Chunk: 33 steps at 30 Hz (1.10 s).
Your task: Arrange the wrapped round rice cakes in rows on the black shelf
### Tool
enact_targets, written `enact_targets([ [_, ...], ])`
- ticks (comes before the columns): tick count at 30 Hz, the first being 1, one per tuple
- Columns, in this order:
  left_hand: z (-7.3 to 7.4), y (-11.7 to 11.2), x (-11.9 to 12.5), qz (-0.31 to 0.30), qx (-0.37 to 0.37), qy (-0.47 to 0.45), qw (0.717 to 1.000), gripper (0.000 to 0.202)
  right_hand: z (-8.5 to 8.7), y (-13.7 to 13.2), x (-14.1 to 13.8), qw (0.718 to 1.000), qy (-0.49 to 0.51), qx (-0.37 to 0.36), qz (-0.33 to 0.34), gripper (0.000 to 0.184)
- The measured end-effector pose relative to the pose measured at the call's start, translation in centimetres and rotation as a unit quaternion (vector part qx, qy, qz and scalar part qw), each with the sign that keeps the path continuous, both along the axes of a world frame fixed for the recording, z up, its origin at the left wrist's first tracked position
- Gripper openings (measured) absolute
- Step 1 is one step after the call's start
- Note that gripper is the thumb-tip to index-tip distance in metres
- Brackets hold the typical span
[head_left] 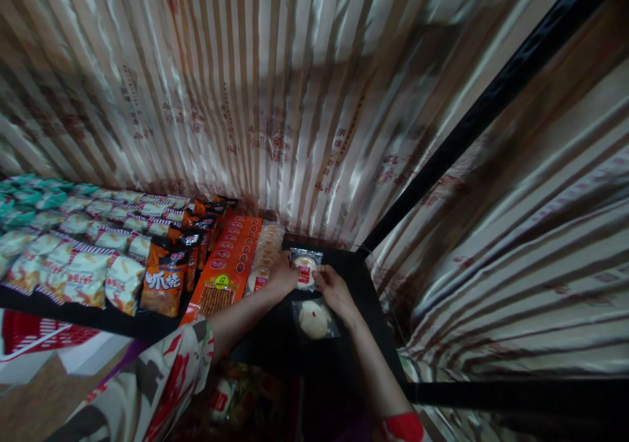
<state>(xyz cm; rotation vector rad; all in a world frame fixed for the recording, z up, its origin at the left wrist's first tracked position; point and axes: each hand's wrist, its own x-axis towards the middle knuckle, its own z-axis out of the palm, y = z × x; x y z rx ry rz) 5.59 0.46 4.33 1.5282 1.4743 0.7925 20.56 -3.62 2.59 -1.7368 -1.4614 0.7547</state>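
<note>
A clear wrapped packet with a round, pale flat cake and a red label (pixel 305 270) lies at the back of the black shelf, between my two hands. My left hand (pixel 284 277) is closed at the packet's left edge. On the right edge, my right hand (pixel 335 291) has thumb and fingers pinched together. A similar wrapped round cake (pixel 313 320) with a small red mark lies just in front, untouched. To the left stands a row of like packets (pixel 268 251), partly hidden behind my left hand and forearm.
An orange printed snack box (pixel 230 258), orange-black bags (pixel 163 281) and white snack bags (pixel 88 278) line the black shelf (pixel 361 298) leftward. Black metal posts (pixel 442 150) frame the right corner. Striped curtain (pixel 295 101) hangs behind. Below, more packets (pixel 221 396) sit in shadow.
</note>
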Motion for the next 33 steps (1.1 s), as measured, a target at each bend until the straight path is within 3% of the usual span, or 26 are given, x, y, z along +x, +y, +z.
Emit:
enact_targets([
  [5,-0.2,1.8,0.9,0.0,0.017,0.003,1.0,0.047,-2.2,2.6,0.6,0.999,0.016,0.023,-0.018,0.035],
  [9,-0.4,1.7,1.7,-0.035,0.07,0.033,0.996,0.046,-3.4,4.3,1.0,0.998,0.009,0.028,-0.051,0.038],
  [13,-0.7,1.2,2.4,-0.066,0.063,0.078,0.993,0.055,-4.2,5.9,0.9,0.998,0.002,0.023,-0.064,0.039],
  [22,-1.9,1.7,3.1,-0.111,0.025,0.082,0.99,0.072,-4.0,8.7,0.2,0.993,-0.07,-0.017,-0.089,0.034],
  [33,-2.6,3.4,3.8,-0.116,0.003,0.095,0.989,0.074,-4.1,11.4,-0.6,0.983,-0.142,-0.043,-0.11,0.033],
])
